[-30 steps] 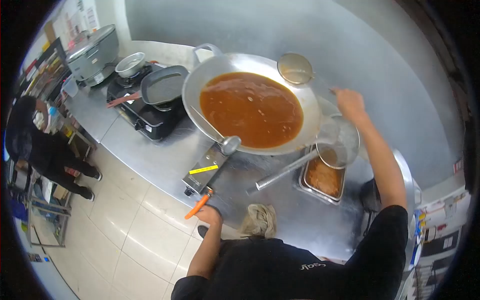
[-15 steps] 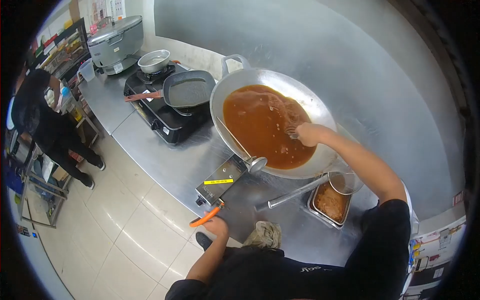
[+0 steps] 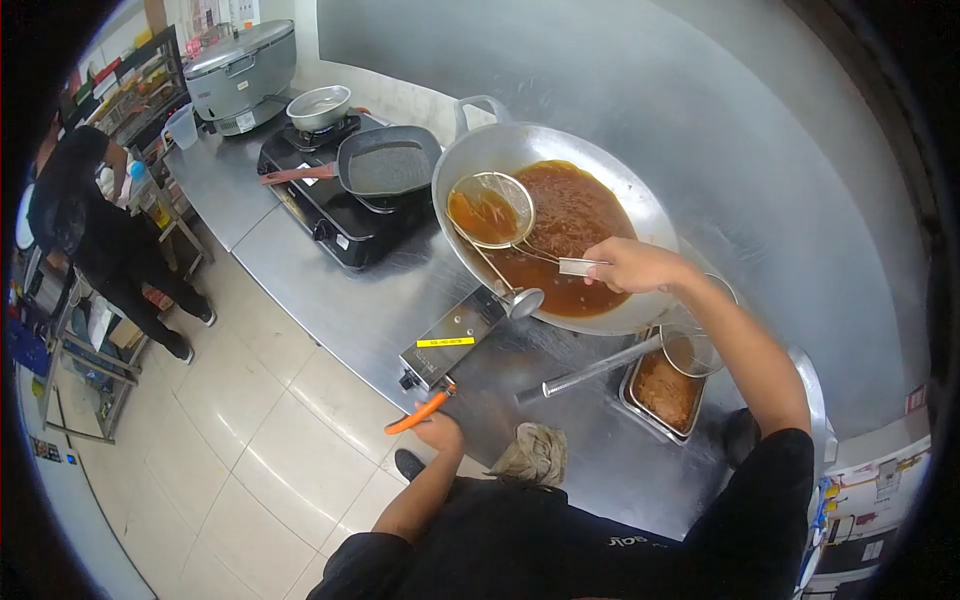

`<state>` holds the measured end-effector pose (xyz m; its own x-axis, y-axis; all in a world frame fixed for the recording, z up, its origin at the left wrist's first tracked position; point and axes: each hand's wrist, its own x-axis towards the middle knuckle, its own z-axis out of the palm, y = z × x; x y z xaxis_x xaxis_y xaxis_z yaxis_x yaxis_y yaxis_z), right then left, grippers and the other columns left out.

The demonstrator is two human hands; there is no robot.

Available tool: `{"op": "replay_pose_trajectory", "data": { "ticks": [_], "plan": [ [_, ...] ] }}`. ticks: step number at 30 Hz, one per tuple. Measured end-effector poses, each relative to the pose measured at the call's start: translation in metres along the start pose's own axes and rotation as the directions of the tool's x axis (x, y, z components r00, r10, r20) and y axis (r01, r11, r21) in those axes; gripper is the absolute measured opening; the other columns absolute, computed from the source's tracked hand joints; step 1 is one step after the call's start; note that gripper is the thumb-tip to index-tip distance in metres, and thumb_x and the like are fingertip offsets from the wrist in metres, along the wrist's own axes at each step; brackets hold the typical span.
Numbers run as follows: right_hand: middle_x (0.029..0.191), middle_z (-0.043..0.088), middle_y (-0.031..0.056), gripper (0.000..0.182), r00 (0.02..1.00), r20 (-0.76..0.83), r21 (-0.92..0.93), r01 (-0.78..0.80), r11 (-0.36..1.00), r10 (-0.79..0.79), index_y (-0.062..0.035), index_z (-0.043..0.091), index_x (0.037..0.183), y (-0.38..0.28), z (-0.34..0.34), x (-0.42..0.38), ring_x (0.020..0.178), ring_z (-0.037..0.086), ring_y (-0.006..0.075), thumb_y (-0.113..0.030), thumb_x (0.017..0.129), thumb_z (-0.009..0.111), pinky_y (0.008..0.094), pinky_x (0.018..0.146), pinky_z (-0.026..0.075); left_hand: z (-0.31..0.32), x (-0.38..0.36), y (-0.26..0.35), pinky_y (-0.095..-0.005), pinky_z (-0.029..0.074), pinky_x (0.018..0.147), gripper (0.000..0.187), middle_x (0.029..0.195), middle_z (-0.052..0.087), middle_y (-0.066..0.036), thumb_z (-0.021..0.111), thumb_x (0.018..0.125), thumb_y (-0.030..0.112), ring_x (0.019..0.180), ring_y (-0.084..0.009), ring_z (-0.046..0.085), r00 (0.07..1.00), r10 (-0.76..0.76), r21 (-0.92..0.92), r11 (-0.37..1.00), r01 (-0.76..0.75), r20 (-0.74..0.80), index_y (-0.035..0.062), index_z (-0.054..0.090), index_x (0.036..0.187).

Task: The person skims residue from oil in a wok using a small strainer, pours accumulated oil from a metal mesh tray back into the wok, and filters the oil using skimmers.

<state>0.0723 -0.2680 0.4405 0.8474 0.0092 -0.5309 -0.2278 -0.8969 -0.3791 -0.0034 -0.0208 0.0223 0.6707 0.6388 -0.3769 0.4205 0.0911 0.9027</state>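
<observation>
- Right hand (image 3: 645,268), fingers curled closed around the handle of a mesh strainer (image 3: 490,208), reaches over a wok (image 3: 652,222) of brown liquid (image 3: 575,195); the strainer's bowl sits within the wok, toward its left wall.
- Left hand (image 3: 440,432) is at the tabletop (image 3: 320,285) edge, on the wok's near side, beside an orange tube-like piece (image 3: 417,412); whether its fingers grip it cannot be told.
- Good handling likely means a level strainer, moved slowly inside the wok, clear of the ladle (image 3: 525,302) at its near-left rim.
- A yellow label (image 3: 445,342) marks the stove unit (image 3: 472,318) before the wok, print illegible; shirt lettering (image 3: 630,541), nearer the camera than the wok, may read "gair."
</observation>
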Motion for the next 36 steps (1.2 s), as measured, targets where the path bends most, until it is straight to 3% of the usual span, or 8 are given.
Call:
{"op": "replay_pose_trajectory", "data": {
  "ticks": [9,15,25,28,31,33,35,36],
  "plan": [
    [0.064,0.045,-0.0031,0.022,0.997,-0.050,0.178,-0.040,0.983,0.050,-0.0037,0.062,0.102,0.034,0.003,-0.036,0.061,0.044,0.0092,-0.021,0.099,0.048,0.0278,0.056,0.036,0.005,0.004,-0.013,-0.0498,0.042,0.079,0.048,0.097,0.060,-0.036,0.052,0.098,0.035,0.091,-0.0487,0.057,0.984,0.159,-0.029,0.986,-0.162,-0.077,-0.0124,0.051,0.104],
    [0.072,0.052,0.0012,0.024,0.948,-0.313,0.187,0.007,0.982,0.053,-0.0029,0.060,0.109,0.110,0.009,-0.067,0.066,0.048,0.0112,-0.019,0.097,0.048,0.0298,0.059,0.041,0.001,0.000,-0.005,-0.0506,0.044,0.079,0.051,0.099,0.060,-0.035,0.051,0.098,0.039,0.092,-0.0490,0.059,0.998,0.048,0.004,0.999,-0.048,-0.030,-0.0114,0.051,0.107],
    [0.072,0.059,0.0054,0.025,0.658,-0.657,0.244,-0.277,0.929,0.368,0.0000,0.061,0.106,0.223,0.025,-0.229,0.070,0.055,0.0166,-0.018,0.095,0.048,0.0350,0.066,0.046,-0.001,-0.006,-0.001,-0.0519,0.048,0.081,0.049,0.104,0.061,-0.034,0.052,0.097,0.039,0.095,-0.0473,0.061,0.994,0.102,0.118,0.988,-0.098,-0.031,-0.0083,0.050,0.110],
    [0.067,0.060,0.0092,0.021,0.551,-0.674,0.320,-0.383,0.866,0.492,0.0004,0.061,0.102,0.233,0.064,-0.275,0.063,0.058,0.0219,-0.013,0.091,0.049,0.0358,0.063,0.046,-0.003,-0.005,0.004,-0.0497,0.050,0.078,0.047,0.103,0.061,-0.033,0.053,0.096,0.038,0.095,-0.0453,0.062,0.998,0.056,0.162,0.985,-0.055,-0.001,-0.0068,0.047,0.110],
    [0.066,0.062,0.0157,0.020,0.408,-0.854,0.174,-0.362,0.916,0.324,-0.0005,0.061,0.103,0.282,0.143,-0.297,0.062,0.063,0.0314,-0.008,0.087,0.050,0.0410,0.061,0.048,0.000,0.001,-0.004,-0.0461,0.051,0.075,0.045,0.099,0.062,-0.028,0.054,0.096,0.037,0.090,-0.0412,0.063,0.999,0.022,0.141,0.990,-0.018,-0.029,-0.0043,0.044,0.109],
    [0.073,0.064,0.0213,0.021,0.403,-0.818,0.136,-0.559,0.818,0.411,-0.0022,0.061,0.103,0.309,0.201,-0.304,0.070,0.065,0.0378,-0.005,0.085,0.049,0.0470,0.063,0.049,0.004,0.005,-0.006,-0.0435,0.051,0.072,0.042,0.095,0.062,-0.024,0.055,0.095,0.037,0.086,-0.0377,0.063,0.997,-0.011,0.180,0.983,0.025,-0.079,-0.0020,0.044,0.106],
    [0.075,0.065,0.0228,0.029,0.350,-0.819,0.066,-0.729,0.681,0.454,-0.0084,0.059,0.111,0.313,0.256,-0.303,0.070,0.065,0.0414,-0.004,0.083,0.051,0.0516,0.065,0.052,0.009,0.015,-0.020,-0.0419,0.051,0.069,0.033,0.088,0.061,-0.020,0.056,0.095,0.034,0.077,-0.0334,0.061,0.986,0.057,0.130,0.991,-0.037,-0.156,0.0020,0.051,0.095],
    [0.069,0.063,0.0223,0.034,0.349,-0.825,0.072,-0.715,0.696,0.444,-0.0100,0.058,0.118,0.336,0.292,-0.305,0.064,0.063,0.0404,-0.004,0.085,0.050,0.0513,0.059,0.049,0.009,0.037,-0.042,-0.0424,0.051,0.068,0.033,0.088,0.062,-0.019,0.056,0.094,0.034,0.077,-0.0334,0.062,0.984,0.164,0.274,0.951,-0.141,-0.065,0.0013,0.054,0.093]
  ]
}}
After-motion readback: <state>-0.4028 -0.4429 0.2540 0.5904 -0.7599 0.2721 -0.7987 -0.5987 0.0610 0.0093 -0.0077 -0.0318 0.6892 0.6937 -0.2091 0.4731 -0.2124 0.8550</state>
